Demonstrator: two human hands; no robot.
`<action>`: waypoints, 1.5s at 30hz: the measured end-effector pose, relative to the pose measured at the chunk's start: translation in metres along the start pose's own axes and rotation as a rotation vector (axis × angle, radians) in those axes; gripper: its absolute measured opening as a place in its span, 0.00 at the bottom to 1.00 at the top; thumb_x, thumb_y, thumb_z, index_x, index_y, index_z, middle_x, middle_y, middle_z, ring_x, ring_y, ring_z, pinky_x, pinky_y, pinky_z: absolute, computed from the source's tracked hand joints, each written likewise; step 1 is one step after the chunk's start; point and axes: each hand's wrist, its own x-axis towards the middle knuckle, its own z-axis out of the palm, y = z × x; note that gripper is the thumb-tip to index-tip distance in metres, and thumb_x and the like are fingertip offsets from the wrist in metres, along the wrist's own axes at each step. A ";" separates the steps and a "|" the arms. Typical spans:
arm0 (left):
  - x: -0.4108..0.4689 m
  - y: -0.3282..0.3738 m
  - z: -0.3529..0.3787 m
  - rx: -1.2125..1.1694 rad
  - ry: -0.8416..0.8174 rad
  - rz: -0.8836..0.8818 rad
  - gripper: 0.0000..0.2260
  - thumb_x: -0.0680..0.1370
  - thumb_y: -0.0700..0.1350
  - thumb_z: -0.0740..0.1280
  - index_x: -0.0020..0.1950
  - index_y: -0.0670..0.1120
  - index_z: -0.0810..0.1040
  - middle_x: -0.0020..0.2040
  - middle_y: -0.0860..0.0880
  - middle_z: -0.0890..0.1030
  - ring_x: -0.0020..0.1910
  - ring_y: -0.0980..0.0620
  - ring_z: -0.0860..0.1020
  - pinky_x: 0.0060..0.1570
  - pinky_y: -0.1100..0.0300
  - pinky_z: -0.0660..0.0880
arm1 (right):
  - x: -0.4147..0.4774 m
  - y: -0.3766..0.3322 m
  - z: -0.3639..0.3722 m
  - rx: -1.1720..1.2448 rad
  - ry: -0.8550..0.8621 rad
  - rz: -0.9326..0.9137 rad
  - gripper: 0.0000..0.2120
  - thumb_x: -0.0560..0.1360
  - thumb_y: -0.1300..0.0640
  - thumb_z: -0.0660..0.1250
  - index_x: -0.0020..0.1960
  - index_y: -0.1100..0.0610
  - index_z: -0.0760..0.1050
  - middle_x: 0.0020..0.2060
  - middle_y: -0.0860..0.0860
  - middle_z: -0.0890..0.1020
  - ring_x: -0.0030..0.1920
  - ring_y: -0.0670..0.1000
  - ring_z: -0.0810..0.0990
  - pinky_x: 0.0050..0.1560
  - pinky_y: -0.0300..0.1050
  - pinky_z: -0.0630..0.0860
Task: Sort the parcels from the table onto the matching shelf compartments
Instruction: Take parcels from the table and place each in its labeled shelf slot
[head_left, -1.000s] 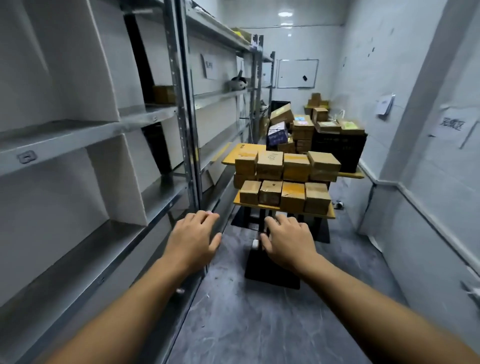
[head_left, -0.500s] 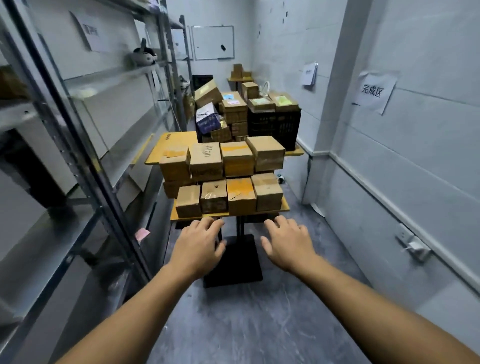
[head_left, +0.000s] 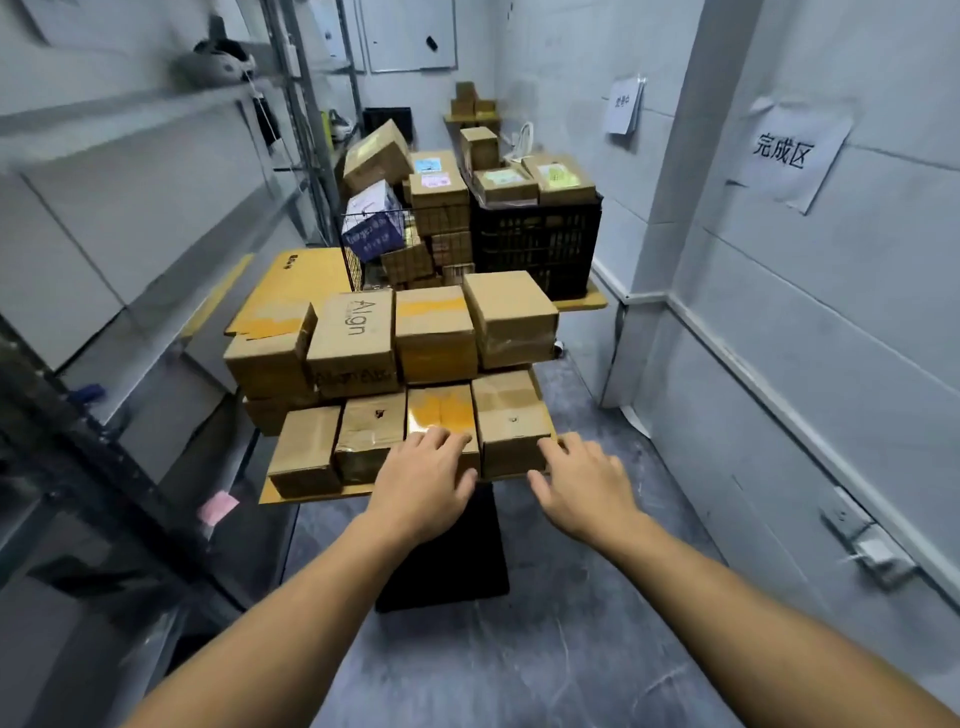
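Left hand (head_left: 423, 480) lies open, fingertips on the orange-taped parcel (head_left: 441, 410) just ahead; right hand (head_left: 582, 486) hangs open beside the end parcel (head_left: 511, 421). I'd squeeze one parcel's sides and lift straight off the bench (head_left: 311, 493).

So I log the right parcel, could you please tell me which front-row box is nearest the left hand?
The third box from the left, topped with orange tape; fingers of the left hand overlap its near edge.

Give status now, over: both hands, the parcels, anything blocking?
Left hand open, fingers at orange-taped brown cardboard parcel, front row. Right hand open, holding nothing. Nothing in the way.
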 end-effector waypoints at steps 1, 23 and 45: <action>0.014 0.000 0.007 0.000 -0.002 -0.013 0.22 0.80 0.57 0.58 0.73 0.54 0.65 0.68 0.52 0.71 0.66 0.50 0.68 0.65 0.52 0.68 | 0.014 0.008 0.003 -0.004 -0.008 -0.009 0.20 0.80 0.42 0.57 0.68 0.51 0.68 0.63 0.53 0.73 0.62 0.60 0.73 0.56 0.54 0.70; 0.171 -0.057 0.129 -0.044 -0.260 -0.123 0.21 0.79 0.59 0.56 0.72 0.55 0.63 0.66 0.52 0.70 0.64 0.47 0.67 0.64 0.51 0.66 | 0.197 0.042 0.090 0.238 -0.317 0.182 0.22 0.81 0.42 0.57 0.73 0.47 0.63 0.67 0.56 0.68 0.64 0.61 0.70 0.62 0.57 0.73; 0.133 0.019 0.135 -0.503 0.046 -0.214 0.20 0.77 0.55 0.64 0.68 0.51 0.73 0.63 0.56 0.68 0.62 0.60 0.66 0.64 0.63 0.69 | 0.150 0.097 0.094 0.857 -0.174 0.253 0.22 0.79 0.49 0.67 0.72 0.48 0.69 0.63 0.53 0.73 0.58 0.49 0.72 0.58 0.41 0.66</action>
